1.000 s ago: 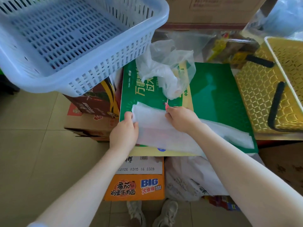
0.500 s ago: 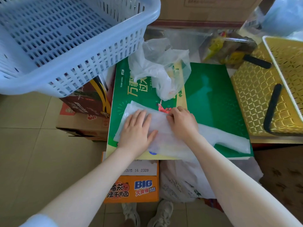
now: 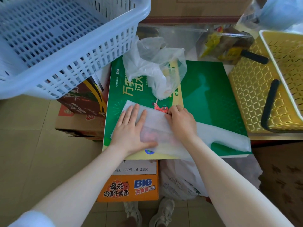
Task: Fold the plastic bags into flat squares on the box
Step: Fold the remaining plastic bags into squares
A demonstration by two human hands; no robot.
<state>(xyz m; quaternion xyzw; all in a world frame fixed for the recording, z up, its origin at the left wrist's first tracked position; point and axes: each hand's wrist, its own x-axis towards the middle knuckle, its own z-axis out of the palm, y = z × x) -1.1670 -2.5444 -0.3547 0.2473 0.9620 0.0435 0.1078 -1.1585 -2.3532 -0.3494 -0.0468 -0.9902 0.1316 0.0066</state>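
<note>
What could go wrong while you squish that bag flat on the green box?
The flat bag has long handles trailing to the green box's right edge, so they might slide off. It lies partly over the left hand, so pulling that hand out may undo the fold. The crumpled bag sits close behind and could get bumped.

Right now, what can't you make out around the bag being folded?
Head view only:
- Flat bag: its layers under the left hand and right hand are hidden.
- Green box: print covered by the crumpled bag.
- Blue basket, yellow basket: cut off by frame edges.
- Orange box: mostly under the green box.
</note>
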